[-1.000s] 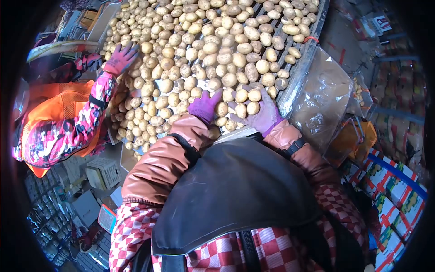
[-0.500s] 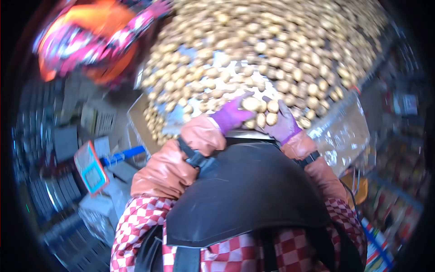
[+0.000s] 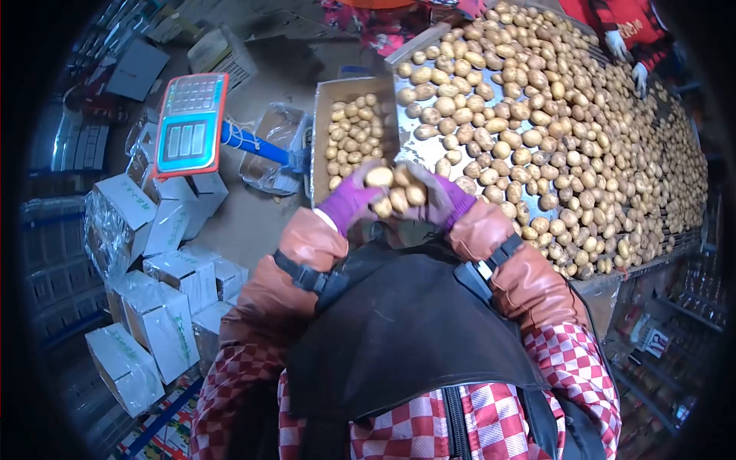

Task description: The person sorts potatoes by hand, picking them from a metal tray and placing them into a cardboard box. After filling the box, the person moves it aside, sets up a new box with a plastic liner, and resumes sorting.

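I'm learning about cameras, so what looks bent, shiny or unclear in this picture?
In the head view, the rim is black and outer things look bent; glare shines on the metal surface and plastic wrap; the scale has unreadable displays.

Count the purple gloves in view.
2: one on the left hand, one on the right hand, both cupping potatoes near the open box. More may be hidden, since the person at the top edge shows only in part.
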`<state>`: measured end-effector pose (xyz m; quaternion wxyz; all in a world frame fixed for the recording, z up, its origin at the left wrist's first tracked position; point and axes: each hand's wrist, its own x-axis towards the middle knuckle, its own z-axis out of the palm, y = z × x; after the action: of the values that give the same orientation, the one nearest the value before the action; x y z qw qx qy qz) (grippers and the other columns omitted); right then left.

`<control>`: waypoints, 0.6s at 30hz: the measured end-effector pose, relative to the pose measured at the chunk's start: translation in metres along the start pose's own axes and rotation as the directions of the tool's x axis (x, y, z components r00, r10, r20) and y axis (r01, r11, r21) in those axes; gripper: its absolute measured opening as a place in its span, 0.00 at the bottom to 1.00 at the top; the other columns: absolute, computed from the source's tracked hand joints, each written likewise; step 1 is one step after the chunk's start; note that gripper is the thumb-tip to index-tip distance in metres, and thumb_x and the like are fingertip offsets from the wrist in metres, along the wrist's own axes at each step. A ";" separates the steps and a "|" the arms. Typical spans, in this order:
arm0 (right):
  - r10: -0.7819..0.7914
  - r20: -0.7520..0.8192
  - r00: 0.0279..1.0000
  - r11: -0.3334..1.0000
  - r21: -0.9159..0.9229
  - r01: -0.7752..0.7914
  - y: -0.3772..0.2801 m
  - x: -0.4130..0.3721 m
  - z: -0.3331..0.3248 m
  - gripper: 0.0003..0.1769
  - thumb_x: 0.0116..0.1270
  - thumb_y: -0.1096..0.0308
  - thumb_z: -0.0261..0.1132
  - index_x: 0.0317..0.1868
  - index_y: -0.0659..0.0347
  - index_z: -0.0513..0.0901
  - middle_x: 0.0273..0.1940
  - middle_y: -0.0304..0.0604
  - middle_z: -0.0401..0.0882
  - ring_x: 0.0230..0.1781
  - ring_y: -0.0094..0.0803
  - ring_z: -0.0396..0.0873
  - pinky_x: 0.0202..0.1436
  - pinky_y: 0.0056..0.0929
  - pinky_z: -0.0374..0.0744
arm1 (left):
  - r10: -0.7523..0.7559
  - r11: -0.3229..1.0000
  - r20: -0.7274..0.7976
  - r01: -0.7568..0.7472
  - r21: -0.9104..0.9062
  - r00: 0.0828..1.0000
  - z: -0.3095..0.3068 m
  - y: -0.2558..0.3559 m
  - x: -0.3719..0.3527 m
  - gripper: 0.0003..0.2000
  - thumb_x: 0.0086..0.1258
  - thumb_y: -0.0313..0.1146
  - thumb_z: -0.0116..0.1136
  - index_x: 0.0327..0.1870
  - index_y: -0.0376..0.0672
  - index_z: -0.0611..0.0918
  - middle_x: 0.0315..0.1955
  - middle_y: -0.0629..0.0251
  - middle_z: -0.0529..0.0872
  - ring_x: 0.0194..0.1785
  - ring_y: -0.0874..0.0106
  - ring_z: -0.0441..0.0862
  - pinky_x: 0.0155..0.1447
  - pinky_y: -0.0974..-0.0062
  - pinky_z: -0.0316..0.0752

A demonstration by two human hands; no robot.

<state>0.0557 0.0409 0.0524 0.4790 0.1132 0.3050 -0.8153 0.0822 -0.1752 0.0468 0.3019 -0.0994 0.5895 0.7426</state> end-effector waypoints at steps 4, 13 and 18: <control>-0.244 -0.271 0.931 0.879 -0.467 0.094 -0.010 0.045 0.039 0.44 0.64 0.40 0.64 0.74 0.47 0.56 0.71 0.42 0.59 0.68 0.43 0.62 0.62 0.49 0.69 | -0.002 0.985 -0.284 0.052 0.166 0.959 -0.040 0.018 0.020 0.36 0.69 0.40 0.59 0.76 0.52 0.55 0.61 0.62 0.72 0.60 0.68 0.73 0.54 0.65 0.76; -0.067 -0.302 0.951 0.993 -0.111 0.034 0.028 -0.014 -0.022 0.39 0.67 0.47 0.63 0.73 0.55 0.60 0.71 0.48 0.59 0.64 0.43 0.67 0.66 0.46 0.70 | 0.232 0.244 0.248 -0.304 0.921 0.940 -0.159 -0.124 -0.026 0.19 0.49 0.36 0.72 0.38 0.43 0.74 0.36 0.58 0.77 0.42 0.61 0.80 0.45 0.65 0.78; -0.290 -0.460 0.839 0.956 -0.098 0.277 0.019 -0.063 -0.045 0.34 0.69 0.48 0.62 0.70 0.54 0.65 0.63 0.51 0.69 0.58 0.43 0.72 0.63 0.43 0.73 | -0.049 0.917 -0.220 0.132 0.377 0.974 -0.226 -0.223 -0.032 0.17 0.68 0.41 0.58 0.56 0.47 0.77 0.35 0.64 0.81 0.32 0.68 0.80 0.31 0.65 0.73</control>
<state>0.0996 0.1064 0.0396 0.2665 0.2539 0.4365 -0.8210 0.1867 -0.3701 -0.1829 0.2870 -0.1412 0.7480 0.5815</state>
